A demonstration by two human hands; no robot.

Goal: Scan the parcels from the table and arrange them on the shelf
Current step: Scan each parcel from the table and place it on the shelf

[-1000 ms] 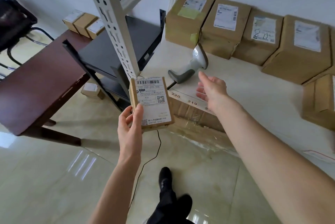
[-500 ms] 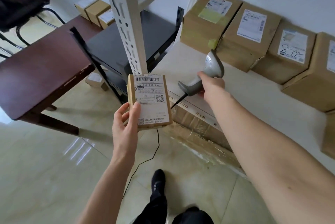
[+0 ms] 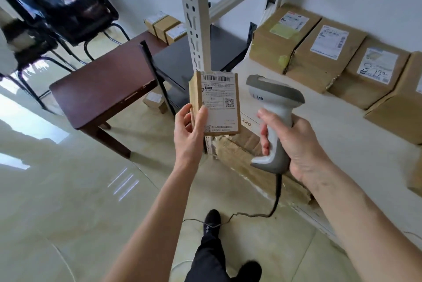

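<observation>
Left hand (image 3: 190, 132) is pinching a small brown parcel (image 3: 214, 103) upright by its lower left edge, thumb lying across the front of the white label, fingers curling round the back. Label w/ barcode at top is facing the camera. Right hand (image 3: 294, 144) is gripping the handle of a grey-and-white scanner (image 3: 272, 110), fingers wrapping round it, scanner head sitting just right of the parcel, level w/ its upper half, not touching it. Black cable (image 3: 275, 201) is hanging from the scanner's base and trailing over the tiled floor (image 3: 68, 201). Both items are being held in the air in front of the white metal shelf post (image 3: 194, 14), over the floor, near the front left corner of the pale shelf (image 3: 319, 126). Four larger brown boxes w/ labels are sitting in a row at the back of that shelf against the wall, e.g. leftmost one (image 3: 280, 35); more box edges are showing at far right. Dark wooden desk (image 3: 102, 90) is standing left of the post, w/ three small parcels (image 3: 165, 27) lying at its far end. Black chair (image 3: 75, 7) is standing behind the desk, blurry. Another small parcel (image 3: 154, 100) is lying on the floor under the desk's edge. Person's dark trouser leg and shoe (image 3: 211, 222) are showing at the bottom.
</observation>
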